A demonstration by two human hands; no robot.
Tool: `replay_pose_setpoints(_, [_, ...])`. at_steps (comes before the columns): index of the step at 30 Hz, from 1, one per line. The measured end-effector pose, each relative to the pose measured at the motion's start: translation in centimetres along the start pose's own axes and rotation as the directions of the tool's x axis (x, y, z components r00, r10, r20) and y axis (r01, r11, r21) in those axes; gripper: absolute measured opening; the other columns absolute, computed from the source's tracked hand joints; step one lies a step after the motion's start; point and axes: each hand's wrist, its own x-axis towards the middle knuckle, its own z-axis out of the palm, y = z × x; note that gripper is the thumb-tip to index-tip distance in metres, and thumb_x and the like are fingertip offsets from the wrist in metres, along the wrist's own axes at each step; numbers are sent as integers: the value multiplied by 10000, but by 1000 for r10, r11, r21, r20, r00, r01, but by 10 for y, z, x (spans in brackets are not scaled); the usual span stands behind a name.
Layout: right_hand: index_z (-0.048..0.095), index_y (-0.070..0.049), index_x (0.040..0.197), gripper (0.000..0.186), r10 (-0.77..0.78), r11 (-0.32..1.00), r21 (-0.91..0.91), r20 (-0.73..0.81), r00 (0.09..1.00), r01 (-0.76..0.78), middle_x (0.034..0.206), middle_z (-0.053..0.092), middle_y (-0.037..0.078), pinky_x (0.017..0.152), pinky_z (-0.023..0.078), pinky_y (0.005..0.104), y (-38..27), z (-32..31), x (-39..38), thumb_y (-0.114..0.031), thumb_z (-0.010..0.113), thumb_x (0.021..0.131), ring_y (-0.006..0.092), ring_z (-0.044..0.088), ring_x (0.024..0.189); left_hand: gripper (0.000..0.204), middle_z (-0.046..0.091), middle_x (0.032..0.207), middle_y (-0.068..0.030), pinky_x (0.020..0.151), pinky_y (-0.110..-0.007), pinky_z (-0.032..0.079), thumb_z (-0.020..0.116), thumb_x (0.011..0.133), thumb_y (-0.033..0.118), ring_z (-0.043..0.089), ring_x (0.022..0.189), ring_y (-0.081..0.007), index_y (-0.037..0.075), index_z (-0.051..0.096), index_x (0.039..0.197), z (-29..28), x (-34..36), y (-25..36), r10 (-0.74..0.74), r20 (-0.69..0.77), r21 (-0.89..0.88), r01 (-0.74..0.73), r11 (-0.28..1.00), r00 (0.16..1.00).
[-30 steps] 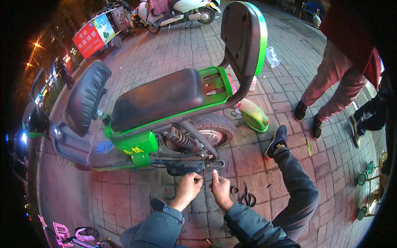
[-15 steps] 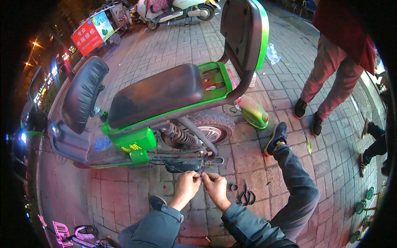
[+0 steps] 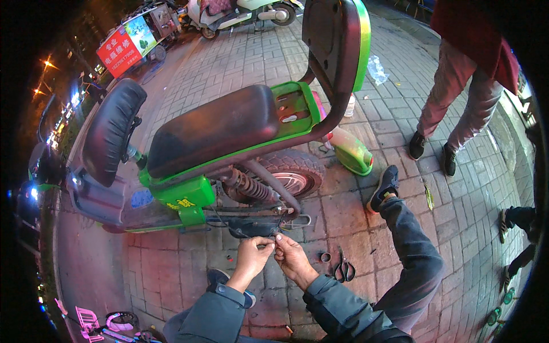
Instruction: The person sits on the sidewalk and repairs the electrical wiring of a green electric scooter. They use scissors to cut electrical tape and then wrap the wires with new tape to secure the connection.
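Note:
Just below the rear frame of a green and black electric scooter (image 3: pixel 209 134), both my hands meet fingertip to fingertip. My left hand (image 3: pixel 253 258) is closed in a pinch on a thin wire. My right hand (image 3: pixel 293 260) pinches at the wire too, its thumb pointing up beside the left fingertips. Thin dark wires (image 3: pixel 279 224) run down to the fingers from the frame, and the pinched part is mostly hidden. A dark oblong box (image 3: pixel 246 228) hangs under the frame just beyond my left hand.
Black-handled scissors (image 3: pixel 345 270) and a small dark tape roll (image 3: pixel 325 257) lie on the paving right of my hands. The scooter's rear wheel (image 3: pixel 303 174) stands ahead. A person (image 3: pixel 457 103) stands at the right. A white scooter (image 3: pixel 243 17) is parked far back.
My right hand has shifted slightly up and left, its thumb now raised. My left hand stays close beside it, still pinching. The standing person's nearer foot has moved slightly.

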Motion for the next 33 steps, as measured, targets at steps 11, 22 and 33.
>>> replay_pose_setpoints(11, [686,-58,1016,151,84,996,-6,142,986,-84,784,581,-42,542,333,206,-2,-9,5,-207,667,997,52,405,617,189,754,879,-92,705,-278,515,729,905,135,659,782,-106,-30,740,998,-2,-1,-4,24,2,31,-24,999,1000])
replay_pose_setpoints(22, [627,-59,1029,182,-106,919,-382,6,994,101,872,620,-11,654,452,246,2,8,-12,-227,685,986,86,560,746,177,756,870,-111,716,-302,554,715,892,106,701,788,-132,-43,725,989,-5,-2,3,14,79,72,-19,997,997])
replay_pose_setpoints(33, [690,-16,1136,231,36,963,-270,63,997,-17,906,700,19,709,514,223,-22,-1,-11,-204,636,1014,89,636,792,150,762,899,-117,760,-296,582,706,891,71,729,849,-160,-46,726,984,-9,4,-1,34,76,36,-36,999,997])
